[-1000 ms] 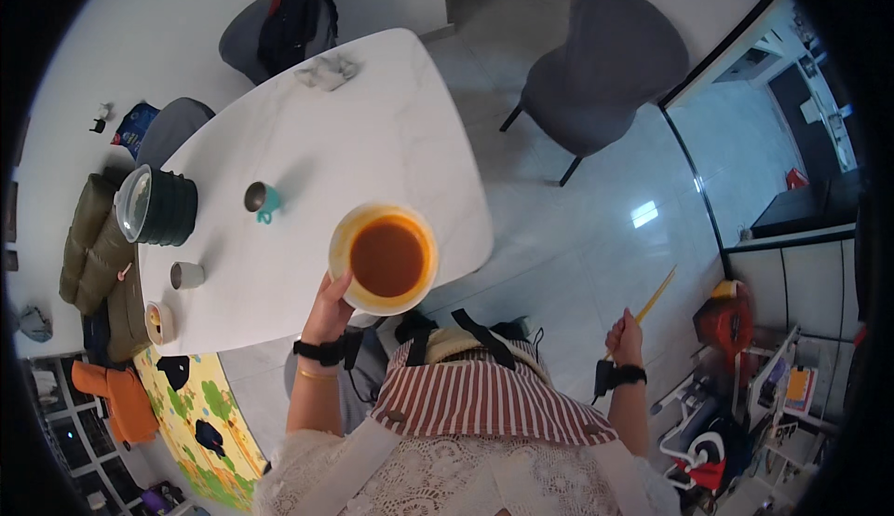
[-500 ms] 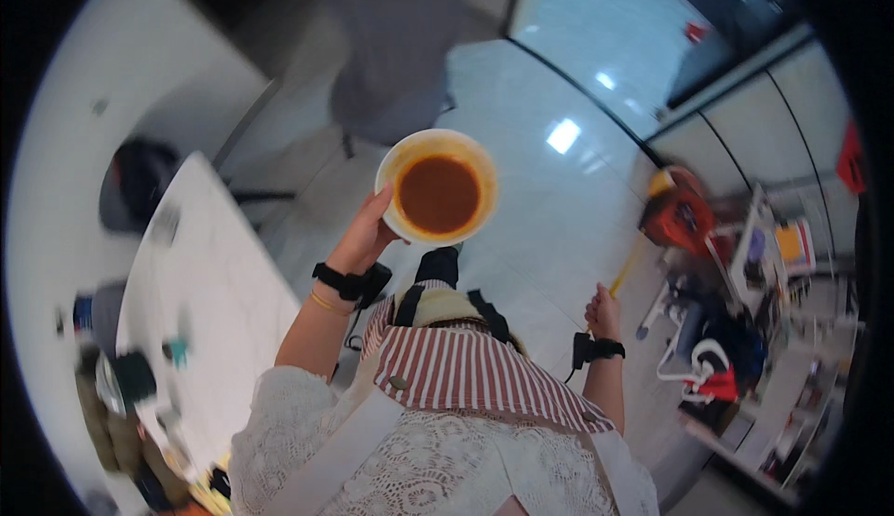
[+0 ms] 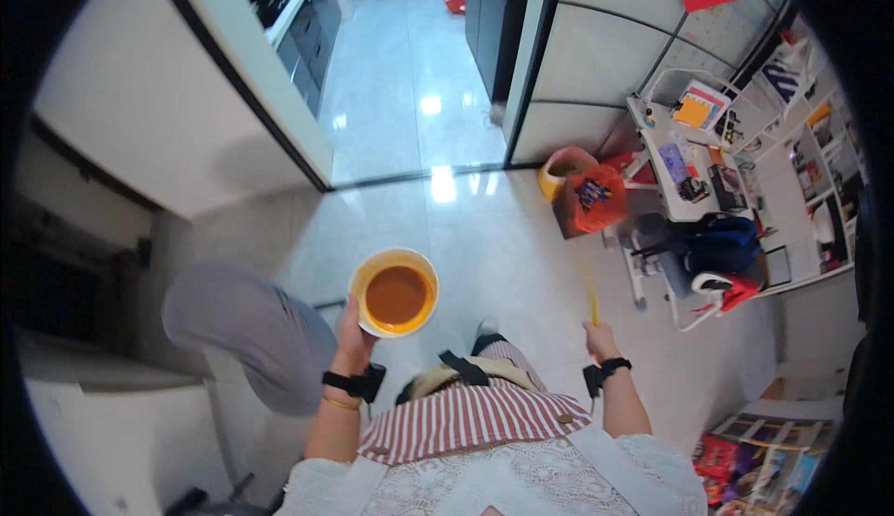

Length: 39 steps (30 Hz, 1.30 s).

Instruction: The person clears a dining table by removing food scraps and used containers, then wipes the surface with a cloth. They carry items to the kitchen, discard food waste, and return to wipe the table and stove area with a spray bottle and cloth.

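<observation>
My left hand (image 3: 353, 343) is wrapped around the left side of a white bowl (image 3: 382, 261), with the thumb along its rim. Reddish-brown liquid (image 3: 396, 296) fills part of the bowl, and an orange stain coats the inner wall above it. Off to the right, my right hand (image 3: 601, 340) is closed around a thin yellow stick (image 3: 593, 300). The stick points forward, away from me, and its far end is blurred. Bowl and stick are well apart, both held above the floor.
Ahead, an open doorway (image 3: 419, 176) leads to a room with dark cabinets (image 3: 307, 41). A grey chair (image 3: 247, 334) stands close on my left. To the right are an orange-lined bin (image 3: 596, 201), a cluttered white desk (image 3: 694, 201) and a chair draped with dark clothing (image 3: 717, 251).
My view has turned right to face the doorway. The white table has left view and the grey chair is now nearer on my left. Both hands keep their holds.
</observation>
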{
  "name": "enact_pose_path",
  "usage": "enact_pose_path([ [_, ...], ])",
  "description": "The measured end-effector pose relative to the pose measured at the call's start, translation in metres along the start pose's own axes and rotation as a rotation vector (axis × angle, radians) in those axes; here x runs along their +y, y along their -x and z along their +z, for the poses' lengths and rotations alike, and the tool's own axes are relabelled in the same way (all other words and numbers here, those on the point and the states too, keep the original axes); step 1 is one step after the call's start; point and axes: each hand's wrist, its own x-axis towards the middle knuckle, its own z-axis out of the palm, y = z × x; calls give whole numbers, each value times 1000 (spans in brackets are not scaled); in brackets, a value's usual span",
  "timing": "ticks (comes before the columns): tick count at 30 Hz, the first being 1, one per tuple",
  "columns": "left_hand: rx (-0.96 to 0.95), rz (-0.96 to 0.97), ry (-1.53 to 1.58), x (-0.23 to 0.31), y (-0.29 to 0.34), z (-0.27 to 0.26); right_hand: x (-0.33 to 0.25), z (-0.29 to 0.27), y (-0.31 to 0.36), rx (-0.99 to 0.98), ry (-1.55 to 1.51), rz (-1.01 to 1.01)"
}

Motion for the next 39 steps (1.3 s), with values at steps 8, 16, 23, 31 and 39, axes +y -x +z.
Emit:
enact_pose_path([
  [8, -19, 96, 82, 83, -175, 35, -136, 62, -147, -113, 206, -69],
  [16, 205, 41, 60, 189, -324, 53, -370, 141, -300, -219, 451, -412],
  [23, 128, 93, 100, 282, -504, 47, -495, 183, -410, -135, 439, -522],
  [31, 38, -39, 42, 373, -691, 78, -604, 220, -523, -102, 417, -257],
  [39, -14, 96, 147, 444, -872, 136, -758, 270, -728, -172, 425, -272],
])
